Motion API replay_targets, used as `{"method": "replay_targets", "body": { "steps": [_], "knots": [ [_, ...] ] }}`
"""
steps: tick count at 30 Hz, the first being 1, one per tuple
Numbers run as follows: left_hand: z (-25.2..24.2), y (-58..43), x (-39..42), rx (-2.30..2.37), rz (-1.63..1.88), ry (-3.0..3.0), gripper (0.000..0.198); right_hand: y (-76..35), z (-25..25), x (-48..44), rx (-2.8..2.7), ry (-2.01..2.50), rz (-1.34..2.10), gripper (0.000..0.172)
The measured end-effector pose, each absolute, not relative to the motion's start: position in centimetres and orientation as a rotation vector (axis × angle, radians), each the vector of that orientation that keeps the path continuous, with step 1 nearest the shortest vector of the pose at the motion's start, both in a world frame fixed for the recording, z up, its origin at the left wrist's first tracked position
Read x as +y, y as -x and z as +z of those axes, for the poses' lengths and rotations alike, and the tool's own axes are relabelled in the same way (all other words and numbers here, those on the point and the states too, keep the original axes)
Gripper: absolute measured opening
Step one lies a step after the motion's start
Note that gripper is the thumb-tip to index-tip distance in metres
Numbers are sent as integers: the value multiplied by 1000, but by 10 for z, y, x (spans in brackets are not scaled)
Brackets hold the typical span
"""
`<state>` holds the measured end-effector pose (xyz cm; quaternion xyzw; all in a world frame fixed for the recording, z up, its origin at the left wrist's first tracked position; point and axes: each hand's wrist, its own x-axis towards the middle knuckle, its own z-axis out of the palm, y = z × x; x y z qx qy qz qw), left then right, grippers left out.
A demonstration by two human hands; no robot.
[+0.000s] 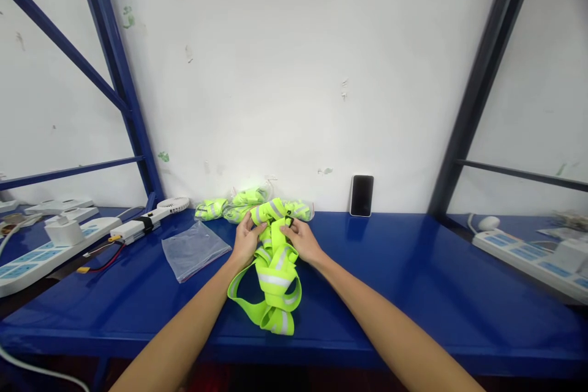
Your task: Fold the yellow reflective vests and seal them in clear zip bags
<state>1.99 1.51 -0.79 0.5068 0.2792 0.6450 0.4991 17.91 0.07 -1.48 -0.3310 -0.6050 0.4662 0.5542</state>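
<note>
A bundle of neon yellow-green straps with silvery reflective stripes lies tangled on the blue table, its loops reaching toward the front edge. My left hand pinches the upper left part of the straps. On the other side, my right hand grips the upper right part, beside a small black piece. Behind my hands, several clear bags of similar straps rest against the wall. A flat clear plastic bag lies to the left of my left hand.
A black-screened device leans on the wall at the back right of the blue table. Power strips and a small white fan are at left; another strip is at right. Metal posts flank the table.
</note>
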Motion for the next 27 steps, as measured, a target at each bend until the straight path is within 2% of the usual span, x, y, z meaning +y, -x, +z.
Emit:
{"method": "replay_targets", "body": {
  "steps": [4, 9, 15, 21, 27],
  "knots": [
    [-11, -21, 16, 714, 1578, -1361, 64, -188, -12, 2, -1280, 866, 1250, 34],
    [-9, -25, 15, 724, 1599, -1373, 59, -186, -8, -3, -1142, 846, 1416, 33],
    [2, -32, 5, 650, 1531, -1121, 54, -192, -9, 3, -1190, 709, 1440, 40],
    [-2, -32, 9, 775, 1604, -1355, 53, -200, -12, 1, -1320, 786, 1326, 45],
    [-8, -18, 16, 792, 1645, -1489, 42, -179, -5, -13, -1209, 727, 1465, 50]
  ]
}}
